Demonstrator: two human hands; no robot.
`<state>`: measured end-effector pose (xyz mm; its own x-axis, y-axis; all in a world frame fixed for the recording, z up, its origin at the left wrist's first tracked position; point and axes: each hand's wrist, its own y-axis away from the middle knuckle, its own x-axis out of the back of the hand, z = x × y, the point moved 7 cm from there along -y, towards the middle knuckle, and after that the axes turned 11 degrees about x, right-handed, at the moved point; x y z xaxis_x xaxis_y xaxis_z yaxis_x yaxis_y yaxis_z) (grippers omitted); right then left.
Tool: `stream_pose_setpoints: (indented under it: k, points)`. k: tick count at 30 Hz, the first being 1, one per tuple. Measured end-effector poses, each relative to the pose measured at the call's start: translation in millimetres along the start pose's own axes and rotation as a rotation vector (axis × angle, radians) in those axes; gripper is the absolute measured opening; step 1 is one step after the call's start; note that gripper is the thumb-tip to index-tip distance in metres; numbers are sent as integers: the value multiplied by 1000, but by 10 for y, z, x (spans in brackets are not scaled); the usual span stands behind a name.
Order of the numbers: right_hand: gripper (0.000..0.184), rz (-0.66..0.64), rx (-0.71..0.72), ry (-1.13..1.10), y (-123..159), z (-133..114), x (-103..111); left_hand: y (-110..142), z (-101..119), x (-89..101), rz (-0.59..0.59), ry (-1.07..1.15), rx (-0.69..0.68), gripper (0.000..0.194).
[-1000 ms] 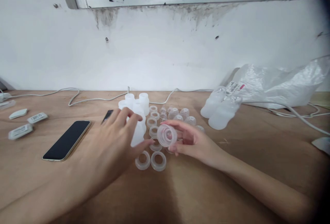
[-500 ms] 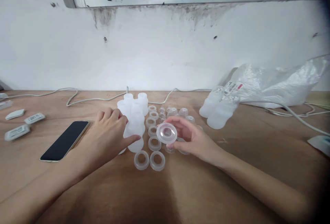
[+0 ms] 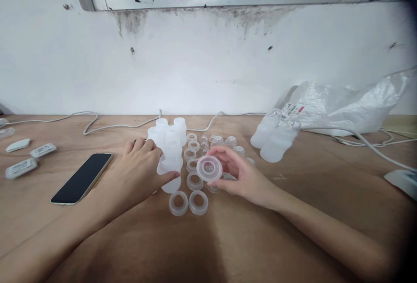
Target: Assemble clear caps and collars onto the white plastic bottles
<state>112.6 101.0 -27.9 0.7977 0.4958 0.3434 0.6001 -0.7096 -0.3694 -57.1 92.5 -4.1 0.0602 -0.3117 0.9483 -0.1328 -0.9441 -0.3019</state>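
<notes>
My right hand (image 3: 237,174) holds a translucent round bottle cap (image 3: 209,169) by its edge between thumb and fingers, its concentric rings facing me. My left hand (image 3: 143,163) is closed round a frosted white plastic bottle (image 3: 171,181) at the near end of the bottle group, thumb across its front; some of its fingertips are hidden. Several more white bottles (image 3: 163,133) stand just behind. To their right lie several clear screw rings (image 3: 194,182), two of them nearest me. Clear domed covers (image 3: 230,142) and small teat-like pieces (image 3: 204,139) sit beyond my right hand, partly covered by it.
A phone (image 3: 82,179) and small white plastic pieces (image 3: 21,168) lie on the left. On the right stand bottles with clear domed tops (image 3: 275,144) before a crumpled plastic bag (image 3: 339,105). White cables (image 3: 361,137) run along the wall, and a white object (image 3: 402,185) lies far right.
The cap in my right hand has tilted slightly, showing its rings more squarely. Both hands otherwise keep nearly the same place.
</notes>
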Motion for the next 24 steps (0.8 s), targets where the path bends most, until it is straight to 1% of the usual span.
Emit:
stream_pose_setpoints:
  k: [3,6,8,11,15,17,19,21,24]
  points:
    - [39,8,-10,6,-7,13,-2,2,-13,58,10,54,13,46]
    - [40,22,-3,12,-23,30,30,18,-10,171,17,131,24,45]
    - [41,18,22,18,-50,6,76,34,6,277,17,247,28,43]
    - [42,7,44,70,-114,-98,185,58,28,383,-44,469,53,39]
    - [39,27,63,124,-178,-326,320,82,62,381,-184,829,88,30]
    - [38,22,74,143,-176,-410,337,85,106,376,-232,1031,74,26]
    - [40,19,82,171,-161,-436,338,89,162,364,-275,1182,71,23]
    - [43,21,85,193,-149,-405,333,101,226,325,-323,1229,85,24]
    - [45,21,94,183,-154,-311,313,126,291,238,-356,1172,98,29]
